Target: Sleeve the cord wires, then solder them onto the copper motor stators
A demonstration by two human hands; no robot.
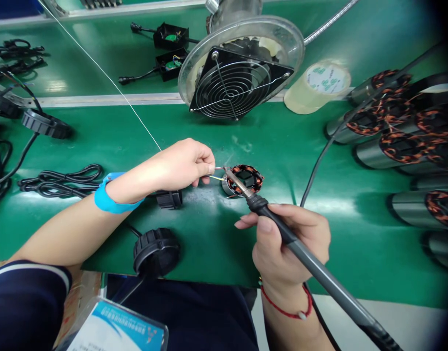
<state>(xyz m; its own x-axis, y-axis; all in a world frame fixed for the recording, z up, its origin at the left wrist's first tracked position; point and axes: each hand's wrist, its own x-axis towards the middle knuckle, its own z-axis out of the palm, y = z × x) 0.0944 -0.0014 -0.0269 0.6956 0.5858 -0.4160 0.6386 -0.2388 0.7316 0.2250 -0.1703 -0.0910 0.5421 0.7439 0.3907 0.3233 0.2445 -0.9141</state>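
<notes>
My right hand (292, 241) is wrapped round a soldering iron (315, 265), which slants up and to the left. Its tip meets a thin wire end at the left edge of a motor stator (259, 181) with copper windings. Left of the stator, my left hand (194, 163) pinches thin wires (215, 177), one of them yellow; the fingers partly cover them. A fine pale strand (110, 80) runs from the top left down behind this hand. Under the left wrist shows a black ribbed cap (170, 199). A larger black cap (156, 251) lies nearer me.
A round fume extractor with a fan grille (229, 85) hangs above the stator. Several more stators (403, 148) stand at the right, beside a tape roll (317, 87). Coiled black cables (63, 180) lie left. The iron's cord (319, 156) crosses the green bench (209, 253).
</notes>
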